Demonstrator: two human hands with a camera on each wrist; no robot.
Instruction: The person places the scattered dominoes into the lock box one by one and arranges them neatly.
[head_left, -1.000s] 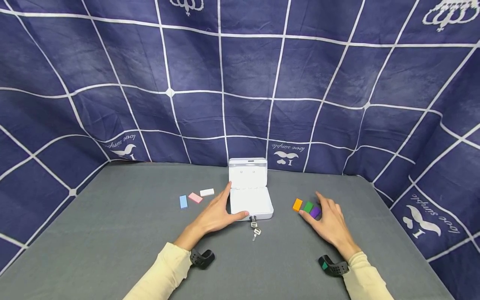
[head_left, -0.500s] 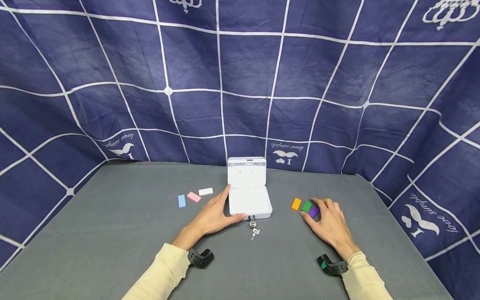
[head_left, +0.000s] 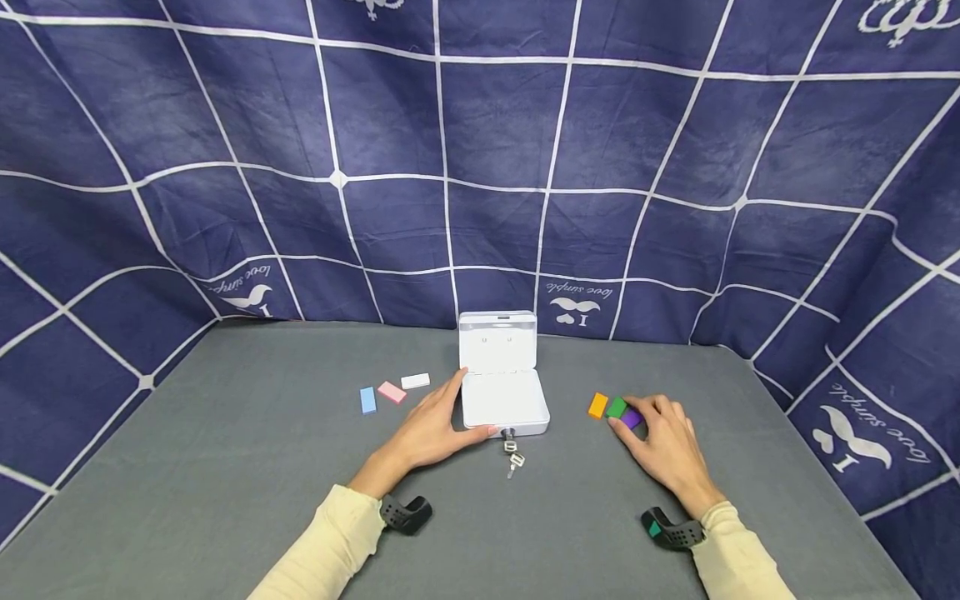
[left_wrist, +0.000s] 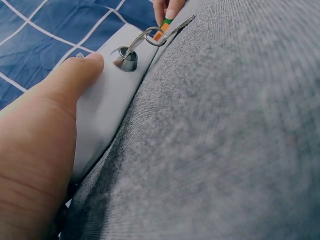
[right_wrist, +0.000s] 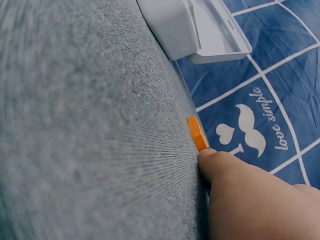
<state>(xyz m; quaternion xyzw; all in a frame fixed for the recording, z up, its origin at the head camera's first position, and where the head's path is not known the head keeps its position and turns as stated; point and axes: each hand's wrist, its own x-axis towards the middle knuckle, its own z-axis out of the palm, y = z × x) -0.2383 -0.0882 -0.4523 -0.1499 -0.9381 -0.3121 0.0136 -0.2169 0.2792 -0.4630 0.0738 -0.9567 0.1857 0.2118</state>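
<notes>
A white metal cash box (head_left: 504, 402) stands with its lid raised at the back. My left hand (head_left: 423, 429) spans its near-left corner, index finger along the left side and thumb on the front face beside the lock (left_wrist: 126, 60). Keys (head_left: 514, 457) hang from that lock onto the table. My right hand (head_left: 663, 446) is right of the box, thumb and index fingertips at opposite ends of a green block (head_left: 617, 407). A purple block (head_left: 632, 418) lies under the curve of those fingers, partly hidden. Just left of them sits an orange block (head_left: 597, 406), also visible in the right wrist view.
Left of the box lie a blue block (head_left: 367, 400), a pink block (head_left: 392, 392) and a white block (head_left: 416, 381). A grey cloth covers the table (head_left: 262, 433). Behind it hangs a blue curtain (head_left: 495, 225) with white lines.
The right index finger, stretched out beyond the blocks before, has drawn in toward the thumb at the green block. The left hand stays at the box corner, and the view shifts slightly.
</notes>
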